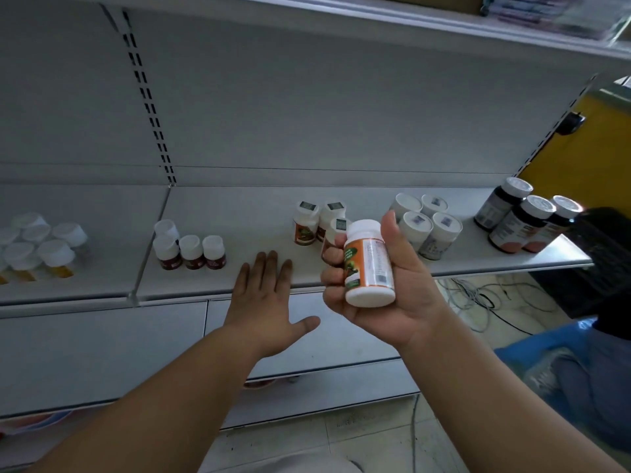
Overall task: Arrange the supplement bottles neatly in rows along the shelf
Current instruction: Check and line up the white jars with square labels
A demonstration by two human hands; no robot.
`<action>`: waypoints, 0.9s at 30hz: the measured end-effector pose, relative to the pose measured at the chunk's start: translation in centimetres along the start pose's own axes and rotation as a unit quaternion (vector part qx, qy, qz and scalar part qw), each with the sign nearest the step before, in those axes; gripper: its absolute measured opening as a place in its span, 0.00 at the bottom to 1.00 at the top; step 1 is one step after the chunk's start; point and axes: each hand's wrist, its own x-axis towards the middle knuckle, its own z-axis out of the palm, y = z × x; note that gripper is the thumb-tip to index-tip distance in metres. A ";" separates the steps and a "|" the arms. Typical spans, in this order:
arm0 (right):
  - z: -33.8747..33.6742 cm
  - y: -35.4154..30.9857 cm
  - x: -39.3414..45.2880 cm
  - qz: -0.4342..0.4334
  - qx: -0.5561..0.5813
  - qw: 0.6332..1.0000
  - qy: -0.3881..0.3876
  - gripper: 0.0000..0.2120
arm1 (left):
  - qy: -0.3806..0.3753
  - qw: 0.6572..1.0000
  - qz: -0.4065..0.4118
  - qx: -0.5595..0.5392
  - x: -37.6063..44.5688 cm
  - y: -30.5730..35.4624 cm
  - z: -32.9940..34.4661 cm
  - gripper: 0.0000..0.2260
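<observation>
My right hand point(382, 288) grips a white supplement bottle with an orange and green label point(368, 264), held tilted in front of the shelf point(252, 213). Just behind it stand three similar orange-labelled bottles point(307, 223). My left hand point(269, 298) is stretched out flat, fingers straight, its fingertips over the shelf's front edge, holding nothing. Left of it stand small bottles with dark red labels point(191, 249). White-capped pale bottles point(426, 223) form a group to the right, and three dark bottles point(522, 220) stand at the far right end.
On the neighbouring shelf section to the left are several white-capped yellow bottles point(37, 247). A lower shelf point(102, 346) juts out below. Cables point(478, 295) lie on the floor at the right, beside a blue object point(546, 346) and a dark crate point(607, 254).
</observation>
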 end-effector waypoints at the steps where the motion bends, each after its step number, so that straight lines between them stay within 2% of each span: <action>1: 0.1 0.0 -0.1 0.009 0.009 1.000 0.009 0.28 | 0.003 1.000 0.000 -0.005 0.0 0.0 0.1 0.50; 5: 0.8 0.0 -1.1 0.044 0.006 0.999 0.009 0.21 | 0.022 1.000 0.004 -0.016 0.1 -0.2 0.4 0.49; 9: 0.1 0.2 -0.9 -0.008 -0.051 0.999 0.005 0.31 | 0.005 1.000 -0.004 0.005 0.1 0.0 0.0 0.48; 14: -0.5 -0.4 -0.9 0.041 -0.007 0.999 0.000 0.30 | 0.002 1.000 -0.005 0.002 0.0 0.1 -0.1 0.47; 16: -0.5 -0.1 -1.2 0.031 -0.030 0.999 -0.003 0.27 | 0.003 1.000 -0.004 0.001 0.0 0.1 -0.1 0.47; 20: 0.0 0.4 -1.1 -0.004 -0.090 0.995 0.043 0.33 | 0.006 1.000 -0.004 0.004 0.0 0.1 -0.1 0.48; 24: 0.3 0.1 -1.0 0.028 -0.025 0.999 0.027 0.27 | 0.003 1.000 -0.008 0.008 -0.2 0.2 -0.1 0.48; 27: 0.4 0.3 -1.2 0.008 -0.053 0.997 0.053 0.25 | 0.000 1.000 -0.010 0.017 -0.1 0.2 -0.2 0.48</action>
